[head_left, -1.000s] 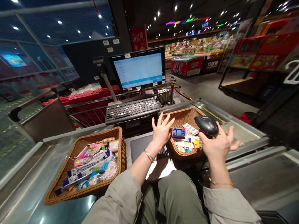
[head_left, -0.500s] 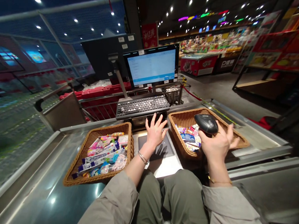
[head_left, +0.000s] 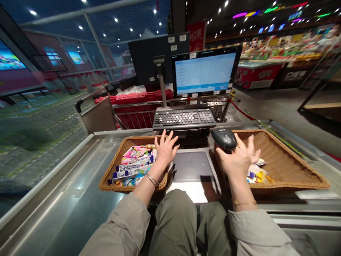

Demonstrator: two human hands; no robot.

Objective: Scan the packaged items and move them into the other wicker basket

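My left hand [head_left: 165, 152] hovers palm down with fingers spread, over the right rim of the left wicker basket [head_left: 109, 170]. Inside that basket lie several packaged snacks [head_left: 132, 167], partly covered by my forearm. My right hand [head_left: 238, 154] is wrapped round a black handheld barcode scanner [head_left: 224, 138], whose head points up and to the left. The scanner is above the left end of the right wicker basket [head_left: 289, 154]. A few small packets [head_left: 259, 176] show in this basket beside my wrist, the rest hidden behind my hand.
A black keyboard [head_left: 184, 118] stands below a lit monitor [head_left: 204, 75] at the back of the metal counter [head_left: 72, 203]. Between the baskets is a flat grey pad [head_left: 194, 167]. A red shopping cart [head_left: 137, 113] stands behind the counter.
The view has turned left, so the counter items sit further right. My left hand has moved left from above the grey pad to the left basket. The right hand with the scanner has shifted left.
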